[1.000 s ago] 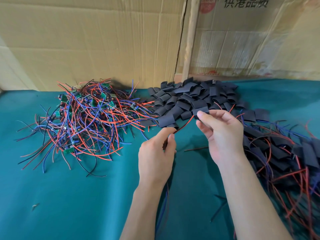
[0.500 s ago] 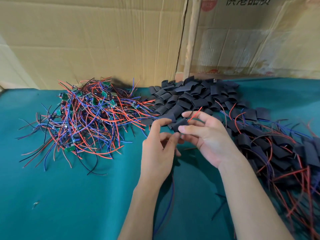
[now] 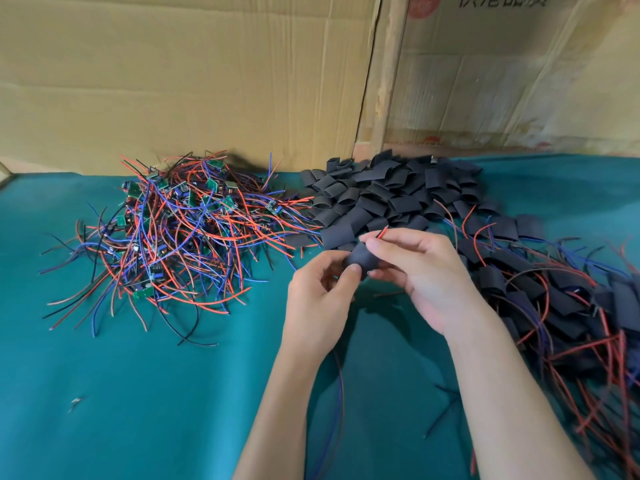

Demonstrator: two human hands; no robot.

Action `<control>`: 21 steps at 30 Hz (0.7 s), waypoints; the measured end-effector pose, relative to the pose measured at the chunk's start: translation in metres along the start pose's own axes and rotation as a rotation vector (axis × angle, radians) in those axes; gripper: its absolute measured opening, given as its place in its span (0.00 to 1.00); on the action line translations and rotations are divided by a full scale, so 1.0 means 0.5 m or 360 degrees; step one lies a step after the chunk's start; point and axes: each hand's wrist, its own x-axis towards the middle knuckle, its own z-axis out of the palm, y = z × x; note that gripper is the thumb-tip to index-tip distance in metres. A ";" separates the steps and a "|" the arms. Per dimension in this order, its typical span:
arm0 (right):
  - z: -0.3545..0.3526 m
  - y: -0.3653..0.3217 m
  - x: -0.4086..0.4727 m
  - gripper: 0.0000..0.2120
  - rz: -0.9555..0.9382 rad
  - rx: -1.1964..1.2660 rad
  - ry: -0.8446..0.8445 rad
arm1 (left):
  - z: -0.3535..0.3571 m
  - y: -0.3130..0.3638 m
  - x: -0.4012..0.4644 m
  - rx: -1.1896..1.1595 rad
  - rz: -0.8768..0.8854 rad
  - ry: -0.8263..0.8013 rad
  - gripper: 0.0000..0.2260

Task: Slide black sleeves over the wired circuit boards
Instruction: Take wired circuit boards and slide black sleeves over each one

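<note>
head view: your left hand (image 3: 320,292) and right hand (image 3: 420,268) pinch one black sleeve (image 3: 360,259); its red wire (image 3: 382,233) may snag and bunch inside.

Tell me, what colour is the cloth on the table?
Teal green cloth, seen from the head view.

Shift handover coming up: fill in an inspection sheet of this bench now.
Surface: teal cloth, small scrap lying on it.
Job's things: bare wired boards pile; loose sleeves heap; sleeved boards pile.
Clutter: nothing seen beyond the scrap.
Hands: left hand and right hand both pinch one black sleeve.
Cables: red wire sticks out above the sleeve; others trail below.
Surroundings: cardboard sheets behind.
</note>
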 end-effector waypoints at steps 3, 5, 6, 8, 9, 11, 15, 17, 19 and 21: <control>0.002 0.000 -0.001 0.04 0.0012 -0.0029 -0.0034 | -0.002 0.004 0.000 -0.0151 -0.0038 0.0004 0.08; 0.004 -0.003 -0.003 0.06 0.0017 -0.0063 -0.0090 | -0.006 0.004 0.001 -0.0256 -0.0116 0.0019 0.15; 0.004 -0.004 -0.002 0.08 0.0015 -0.0093 -0.0122 | -0.008 0.006 0.002 -0.0330 -0.0168 0.0004 0.17; 0.004 -0.004 -0.001 0.09 0.0003 -0.0105 -0.0182 | -0.014 0.012 0.003 -0.0531 -0.0254 -0.0093 0.16; 0.004 -0.003 0.001 0.08 -0.0003 -0.0070 -0.0212 | -0.017 0.017 0.004 -0.0662 -0.0296 -0.0165 0.14; 0.006 -0.003 0.002 0.08 0.0014 0.0049 -0.0278 | -0.023 0.028 0.003 -0.0928 -0.0405 -0.0346 0.14; 0.008 -0.007 0.001 0.09 0.0060 0.0229 -0.0368 | -0.027 0.036 -0.002 -0.1232 -0.0532 -0.0569 0.23; 0.009 -0.007 0.001 0.09 0.0036 0.0211 -0.0341 | -0.029 0.034 -0.003 -0.1238 -0.0490 -0.0586 0.17; 0.009 -0.007 0.003 0.09 0.0015 0.0248 -0.0292 | -0.030 0.030 -0.004 -0.1122 -0.0440 -0.0580 0.11; 0.005 -0.009 0.004 0.07 -0.0031 0.0343 -0.0215 | -0.032 0.026 -0.005 -0.0992 -0.0427 -0.0572 0.09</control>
